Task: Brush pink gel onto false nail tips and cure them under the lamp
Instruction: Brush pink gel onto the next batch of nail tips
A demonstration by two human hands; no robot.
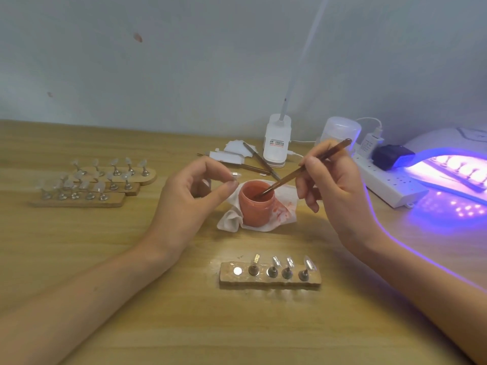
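— Nail tip: where is it?
— Pinched by my left hand, thumb and forefinger, just left of the pink gel jar. My right hand grips the brush, bristles in the gel.

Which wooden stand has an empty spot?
The stand nearest the person, below the pink jar: its leftmost disc is bare; the three far-left stands look full.
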